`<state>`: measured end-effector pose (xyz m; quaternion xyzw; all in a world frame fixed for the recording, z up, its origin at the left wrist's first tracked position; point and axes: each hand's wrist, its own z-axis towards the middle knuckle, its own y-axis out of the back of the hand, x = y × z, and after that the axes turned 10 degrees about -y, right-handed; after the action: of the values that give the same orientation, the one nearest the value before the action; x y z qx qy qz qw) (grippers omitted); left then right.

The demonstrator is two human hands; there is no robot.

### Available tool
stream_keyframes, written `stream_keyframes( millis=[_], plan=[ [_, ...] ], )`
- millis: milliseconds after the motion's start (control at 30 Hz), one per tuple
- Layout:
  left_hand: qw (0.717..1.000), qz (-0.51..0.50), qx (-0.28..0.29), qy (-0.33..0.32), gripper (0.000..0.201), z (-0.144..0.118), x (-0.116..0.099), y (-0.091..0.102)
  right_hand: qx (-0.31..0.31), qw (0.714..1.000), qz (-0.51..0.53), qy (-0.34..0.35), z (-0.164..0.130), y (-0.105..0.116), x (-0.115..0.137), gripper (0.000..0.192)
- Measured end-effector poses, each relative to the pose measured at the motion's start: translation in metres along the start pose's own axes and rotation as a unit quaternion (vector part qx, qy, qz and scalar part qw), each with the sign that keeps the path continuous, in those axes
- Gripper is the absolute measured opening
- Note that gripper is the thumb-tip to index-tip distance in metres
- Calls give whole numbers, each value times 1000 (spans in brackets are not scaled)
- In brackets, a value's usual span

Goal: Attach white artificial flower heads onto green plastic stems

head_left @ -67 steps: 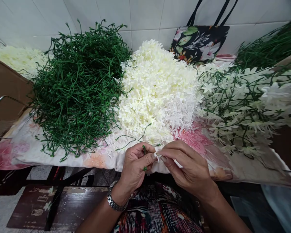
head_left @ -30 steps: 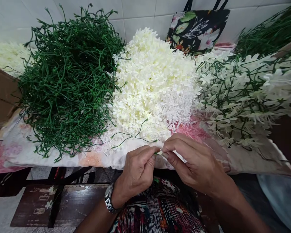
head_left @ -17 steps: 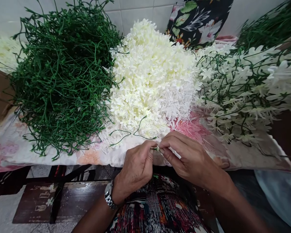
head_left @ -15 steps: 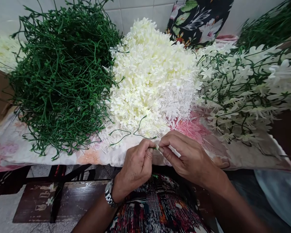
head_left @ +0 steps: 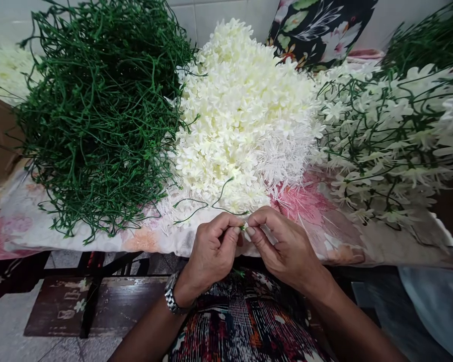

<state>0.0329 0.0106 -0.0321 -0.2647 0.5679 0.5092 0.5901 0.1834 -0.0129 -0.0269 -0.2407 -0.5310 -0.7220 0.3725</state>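
My left hand (head_left: 216,249), with a metal watch at the wrist, pinches a green artificial flower stem (head_left: 243,228) between thumb and forefinger. My right hand (head_left: 283,246) meets it fingertip to fingertip, closed on a small white flower piece (head_left: 246,232) at the stem's tip. Fingers hide most of both parts. Just beyond the hands, a loose branched green stem (head_left: 212,205) lies on the cloth. Behind it rises a heap of cream-white artificial blossoms (head_left: 241,105), with thin white stamens (head_left: 283,156) at its right side.
A big tangle of green stems (head_left: 101,120) fills the left. Finished-looking white flower sprays (head_left: 385,146) lie at the right. A floral cloth (head_left: 139,240) covers the table. A black flowered fabric item (head_left: 322,32) leans at the wall. Below stands a dark wooden bench (head_left: 128,301).
Both hands stay together at the same joint, the right fingers slightly shifted. The whole view has moved a little. A green stem end now shows below the hands.
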Motion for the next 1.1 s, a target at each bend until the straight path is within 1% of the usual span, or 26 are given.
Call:
stream_keyframes(
  millis=[233, 333, 433, 567, 833, 1100],
  plan=[
    [1000, -4, 6, 10, 16, 1, 0, -1, -4, 1000, 3, -7, 0, -4, -2, 10],
    [1000, -1, 7, 4, 17, 1, -1, 0, -2, 1000, 10, -2, 0, -6, -2, 10],
    [1000, -2, 3, 1, 16, 1, -1, 0, -4, 1000, 14, -4, 0, -7, -2, 11],
    [1000, -8, -2, 13, 16, 1, -1, -1, -10, 1000, 18, -12, -1, -10, -3, 10],
    [1000, 25, -10, 14, 15, 2, 1, -2, -17, 999, 16, -31, 0, -13, -3, 11],
    [998, 56, -7, 21, 17, 4, -2, -3, -26, 999, 10, -40, 0, -16, -4, 12]
  ],
)
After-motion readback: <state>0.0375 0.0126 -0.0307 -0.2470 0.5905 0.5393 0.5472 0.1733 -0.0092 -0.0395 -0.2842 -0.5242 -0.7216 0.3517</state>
